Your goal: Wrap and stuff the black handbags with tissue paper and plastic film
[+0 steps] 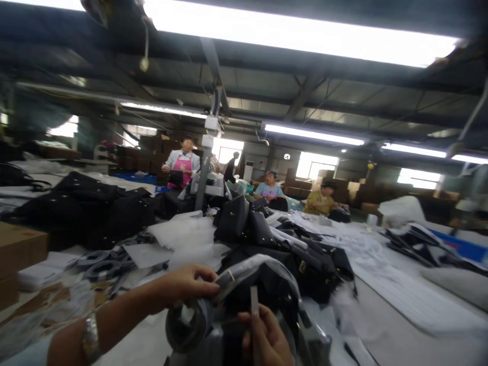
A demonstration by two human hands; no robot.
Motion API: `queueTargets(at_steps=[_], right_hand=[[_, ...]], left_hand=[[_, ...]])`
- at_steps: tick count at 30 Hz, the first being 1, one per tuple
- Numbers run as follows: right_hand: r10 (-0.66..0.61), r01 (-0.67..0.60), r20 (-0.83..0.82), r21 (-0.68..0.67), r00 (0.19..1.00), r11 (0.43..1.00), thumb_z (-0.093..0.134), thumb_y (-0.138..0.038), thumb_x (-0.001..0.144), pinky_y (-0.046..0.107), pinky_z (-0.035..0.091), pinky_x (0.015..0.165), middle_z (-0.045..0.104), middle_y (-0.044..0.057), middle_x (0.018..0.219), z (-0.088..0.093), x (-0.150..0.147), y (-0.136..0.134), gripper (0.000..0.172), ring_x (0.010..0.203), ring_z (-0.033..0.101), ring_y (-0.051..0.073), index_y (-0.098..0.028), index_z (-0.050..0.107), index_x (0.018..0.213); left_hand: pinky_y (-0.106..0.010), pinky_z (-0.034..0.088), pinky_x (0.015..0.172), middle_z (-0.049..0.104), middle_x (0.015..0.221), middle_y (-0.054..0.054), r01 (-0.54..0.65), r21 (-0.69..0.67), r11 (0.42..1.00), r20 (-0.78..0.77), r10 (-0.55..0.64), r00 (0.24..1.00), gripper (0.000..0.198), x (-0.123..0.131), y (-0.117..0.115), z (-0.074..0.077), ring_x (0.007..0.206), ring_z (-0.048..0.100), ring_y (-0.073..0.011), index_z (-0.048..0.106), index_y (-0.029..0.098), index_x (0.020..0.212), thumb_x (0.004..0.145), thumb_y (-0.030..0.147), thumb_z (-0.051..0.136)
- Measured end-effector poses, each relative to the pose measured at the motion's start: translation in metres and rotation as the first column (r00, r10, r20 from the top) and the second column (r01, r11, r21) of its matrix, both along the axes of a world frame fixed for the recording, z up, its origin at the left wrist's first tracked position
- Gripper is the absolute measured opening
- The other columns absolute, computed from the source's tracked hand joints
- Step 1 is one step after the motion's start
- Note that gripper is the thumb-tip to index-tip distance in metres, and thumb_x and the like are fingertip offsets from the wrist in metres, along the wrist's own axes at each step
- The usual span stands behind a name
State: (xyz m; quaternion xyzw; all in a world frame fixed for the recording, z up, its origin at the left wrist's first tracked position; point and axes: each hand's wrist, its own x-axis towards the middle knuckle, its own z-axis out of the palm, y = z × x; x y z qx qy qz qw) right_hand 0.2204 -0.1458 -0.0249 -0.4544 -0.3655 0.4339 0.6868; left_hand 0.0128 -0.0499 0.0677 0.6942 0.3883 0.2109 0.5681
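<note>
My left hand [188, 283] is closed on the end of a dark bag strap [227, 280], thumb and fingers pinching it near a small gold-coloured metal edge. Clear plastic wrapping covers the strap, which arches up and over to the right. My right hand [269, 335], lower down, grips a narrow flat pale strip [254, 299] that sticks upward; its exact kind is blurred. Below my left wrist sits a dark grey roll [173, 328], perhaps tape. A black bag [278, 284] lies behind both hands, partly hidden by the wrapped strap.
Black bags [234, 218] are heaped ahead, with more black goods [84, 208] at left. White sheets [183, 234], coiled straps [101, 264] and a cardboard box [23, 249] lie nearby. Several people work farther back, one in a pink apron [183, 165]. A post [204, 173] rises from the table.
</note>
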Motion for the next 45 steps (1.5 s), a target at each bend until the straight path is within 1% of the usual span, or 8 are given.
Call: queueTargets(at_steps=[6, 12, 19, 26, 31, 38, 42, 45], right_hand=[[0.035, -0.034, 0.079, -0.015, 0.996, 0.999, 0.08, -0.061, 0.076, 0.024, 0.053, 0.065, 0.071, 0.004, 0.08, 0.011, 0.005, -0.011, 0.049, 0.072, 0.063, 0.016, -0.016, 0.077, 0.095], [0.167, -0.16, 0.108, -0.072, 0.98, 0.985, 0.073, -0.063, 0.079, 0.021, 0.034, 0.042, 0.068, 0.001, 0.076, 0.033, -0.005, 0.001, 0.063, 0.045, 0.044, 0.008, -0.015, 0.067, 0.119], [0.179, -0.196, 0.391, 0.003, 0.903, 0.981, 0.068, -0.06, 0.084, 0.023, 0.041, 0.057, 0.069, 0.002, 0.072, 0.067, -0.019, 0.012, 0.046, 0.065, 0.059, 0.016, -0.015, 0.076, 0.09], [0.141, -0.156, 0.435, -0.001, 0.889, 0.988, 0.072, -0.053, 0.082, 0.025, 0.044, 0.059, 0.07, 0.003, 0.071, 0.061, -0.03, 0.021, 0.041, 0.066, 0.061, 0.018, -0.014, 0.076, 0.09], [0.105, -0.119, 0.528, -0.007, 0.843, 0.993, 0.068, -0.048, 0.084, 0.026, 0.041, 0.059, 0.065, 0.001, 0.066, 0.064, -0.034, 0.019, 0.035, 0.062, 0.056, 0.016, -0.014, 0.074, 0.083], [0.087, -0.084, 0.565, -0.032, 0.821, 0.996, 0.066, -0.048, 0.084, 0.027, 0.039, 0.058, 0.063, 0.001, 0.064, 0.065, -0.036, 0.017, 0.035, 0.06, 0.052, 0.015, -0.014, 0.069, 0.075], [0.112, -0.121, 0.525, -0.018, 0.843, 0.993, 0.067, -0.049, 0.084, 0.028, 0.043, 0.06, 0.07, 0.005, 0.071, 0.064, -0.037, 0.016, 0.037, 0.065, 0.058, 0.018, -0.012, 0.072, 0.078], [0.127, -0.143, 0.49, -0.005, 0.862, 0.99, 0.069, -0.049, 0.085, 0.03, 0.048, 0.066, 0.076, 0.009, 0.081, 0.065, -0.039, 0.015, 0.039, 0.075, 0.067, 0.023, -0.011, 0.076, 0.086]], left_hand=[[-0.021, 0.031, 0.052, 0.066, 0.085, -0.002, 0.09, -0.023, 0.996, -0.077, -0.092, 0.993, 0.056, -0.003, 0.005, 0.0, 0.064, 0.049, -0.0132, 0.076, 0.019, 0.098, 0.069, 0.067, 0.081], [-0.021, 0.03, 0.054, 0.066, 0.089, -0.002, 0.096, 0.009, 0.995, -0.128, -0.094, 0.987, 0.059, -0.002, -0.002, 0.01, 0.064, 0.048, -0.0128, 0.075, 0.022, 0.105, 0.071, 0.07, 0.077], [-0.02, 0.035, 0.057, 0.069, 0.097, -0.003, 0.134, 0.023, 0.991, -0.103, -0.131, 0.986, 0.052, -0.003, -0.008, 0.014, 0.07, 0.054, -0.0137, 0.075, 0.024, 0.111, 0.077, 0.064, 0.077], [-0.021, 0.038, 0.057, 0.071, 0.092, -0.003, 0.153, 0.005, 0.988, -0.083, -0.152, 0.985, 0.053, -0.015, -0.002, 0.006, 0.071, 0.058, -0.0154, 0.076, 0.023, 0.109, 0.077, 0.065, 0.076], [-0.021, 0.041, 0.06, 0.071, 0.105, -0.003, 0.079, -0.014, 0.997, -0.031, -0.079, 0.996, 0.065, -0.024, -0.002, 0.005, 0.077, 0.057, -0.016, 0.072, 0.027, 0.122, 0.076, 0.072, 0.073], [-0.024, 0.044, 0.065, 0.072, 0.11, -0.008, -0.094, -0.014, 0.995, 0.11, 0.095, 0.989, 0.08, -0.052, 0.001, 0.021, 0.085, 0.062, -0.0198, 0.068, 0.021, 0.128, 0.082, 0.083, 0.054], [-0.028, 0.051, 0.078, 0.071, 0.119, -0.008, -0.128, 0.031, 0.991, 0.192, 0.12, 0.974, 0.074, -0.055, 0.001, 0.038, 0.097, 0.067, -0.0221, 0.054, 0.025, 0.144, 0.083, 0.064, 0.071], [-0.034, 0.048, 0.098, 0.069, 0.129, -0.008, -0.106, 0.12, 0.987, 0.227, 0.077, 0.971, 0.083, -0.046, 0.007, 0.055, 0.114, 0.064, -0.0248, 0.044, 0.026, 0.15, 0.08, 0.048, 0.081]])
